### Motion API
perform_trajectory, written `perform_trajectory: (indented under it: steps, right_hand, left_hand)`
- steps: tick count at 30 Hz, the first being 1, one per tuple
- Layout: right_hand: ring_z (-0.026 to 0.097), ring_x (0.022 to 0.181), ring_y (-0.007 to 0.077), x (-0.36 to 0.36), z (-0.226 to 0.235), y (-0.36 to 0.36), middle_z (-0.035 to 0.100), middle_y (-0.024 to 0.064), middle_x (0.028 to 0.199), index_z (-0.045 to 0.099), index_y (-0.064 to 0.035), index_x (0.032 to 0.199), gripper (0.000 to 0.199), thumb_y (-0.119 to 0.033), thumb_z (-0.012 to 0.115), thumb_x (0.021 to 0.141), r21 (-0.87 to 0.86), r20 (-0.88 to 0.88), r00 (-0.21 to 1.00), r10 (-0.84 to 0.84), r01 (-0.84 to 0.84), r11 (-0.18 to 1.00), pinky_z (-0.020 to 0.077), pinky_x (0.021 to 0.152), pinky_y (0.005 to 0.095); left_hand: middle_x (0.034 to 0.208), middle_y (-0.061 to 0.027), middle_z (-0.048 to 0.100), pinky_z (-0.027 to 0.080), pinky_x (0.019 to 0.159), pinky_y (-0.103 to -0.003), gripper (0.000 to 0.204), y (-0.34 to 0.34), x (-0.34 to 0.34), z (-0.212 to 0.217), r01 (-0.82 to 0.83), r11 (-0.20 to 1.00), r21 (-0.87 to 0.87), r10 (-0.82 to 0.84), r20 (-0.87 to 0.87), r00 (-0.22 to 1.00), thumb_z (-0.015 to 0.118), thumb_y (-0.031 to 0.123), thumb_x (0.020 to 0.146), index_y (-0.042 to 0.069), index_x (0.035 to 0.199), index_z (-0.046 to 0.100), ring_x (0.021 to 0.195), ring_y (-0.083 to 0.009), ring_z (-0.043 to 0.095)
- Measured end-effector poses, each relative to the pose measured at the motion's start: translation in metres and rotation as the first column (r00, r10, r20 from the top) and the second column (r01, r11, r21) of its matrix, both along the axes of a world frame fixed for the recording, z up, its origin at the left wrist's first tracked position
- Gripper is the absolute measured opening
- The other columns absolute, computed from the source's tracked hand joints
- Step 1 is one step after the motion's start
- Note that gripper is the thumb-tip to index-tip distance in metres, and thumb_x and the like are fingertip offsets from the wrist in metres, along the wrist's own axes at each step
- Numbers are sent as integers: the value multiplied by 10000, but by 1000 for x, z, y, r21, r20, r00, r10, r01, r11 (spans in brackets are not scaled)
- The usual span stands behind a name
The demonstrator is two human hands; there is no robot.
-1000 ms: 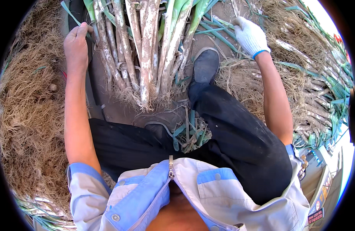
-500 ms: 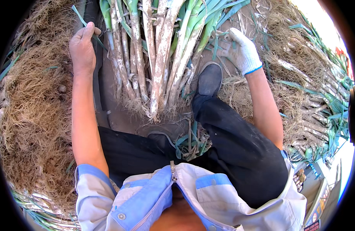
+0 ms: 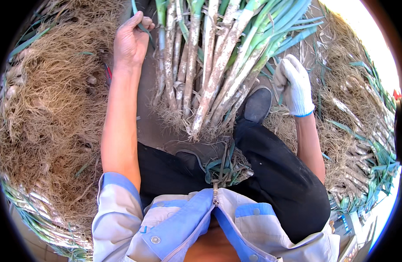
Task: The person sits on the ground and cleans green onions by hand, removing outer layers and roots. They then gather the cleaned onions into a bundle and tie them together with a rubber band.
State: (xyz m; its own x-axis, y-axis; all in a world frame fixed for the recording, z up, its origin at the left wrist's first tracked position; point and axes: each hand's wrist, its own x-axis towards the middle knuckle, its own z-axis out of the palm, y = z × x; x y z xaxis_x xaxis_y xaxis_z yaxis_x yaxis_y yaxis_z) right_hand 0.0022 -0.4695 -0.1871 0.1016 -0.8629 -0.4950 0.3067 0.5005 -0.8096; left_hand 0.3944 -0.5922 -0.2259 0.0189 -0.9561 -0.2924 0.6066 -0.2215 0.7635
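One bundle of leek-like stalks [image 3: 218, 74] between one bare left hand [image 3: 132, 41] and one gloved right hand [image 3: 296, 85]

At the far left of the frame, one large heap [image 3: 52, 113] of tan roots, with white stalks and green leaves along its lower edge. At upper left, the bare left hand, one in number, its grip pinched shut between thumb and finger on one green leaf strip [image 3: 134, 6]. At upper centre, just right of that hand, the bundle: at least eight stalks, overlap hiding the exact count, root ends toward the middle of the frame, green tops toward the upper edge. Below it, one small clump of loose leaves [image 3: 222, 168]. Two dark shoes, one left of the clump, the other [image 3: 258, 105] above and to its right. At upper right, beside the bundle's leaves, one white glove, fingers curled; impossible to tell whether anything inside that grip. At the far right, a second heap [image 3: 347, 96] of roots and stalks.

Compared with half a second earlier: bundle and both hands farther right in the frame, gloved fingers more curled, left pinch on the strip unchanged.
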Motion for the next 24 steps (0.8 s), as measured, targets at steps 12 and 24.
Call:
perform_trajectory:
  steps: [12, 24]
  right_hand:
    - [616, 760, 400, 139, 131, -54, 596, 209, 789, 614, -15, 968, 185, -196, 607, 929, -272, -756, 467, 458, -861, 429, 493, 680, 421]
    - [452, 444, 127, 316, 21, -180, 491, -2, 584, 558, -36, 771, 251, -199, 561, 961, -13, -284, 589, 756, -791, 612, 375, 429, 313]
  left_hand:
    - [775, -59, 683, 424, 715, -284, 156, 32, -39, 7, 210, 973, 92, -229, 453, 861, 685, 151, 890, 26, 802, 718, 718, -138, 560]
    - [832, -101, 672, 454, 812, -312, 140, 57, 22, -27, -269, 963, 21, 269, -137, 953, 604, 91, 932, -1, 846, 666, 787, -170, 586]
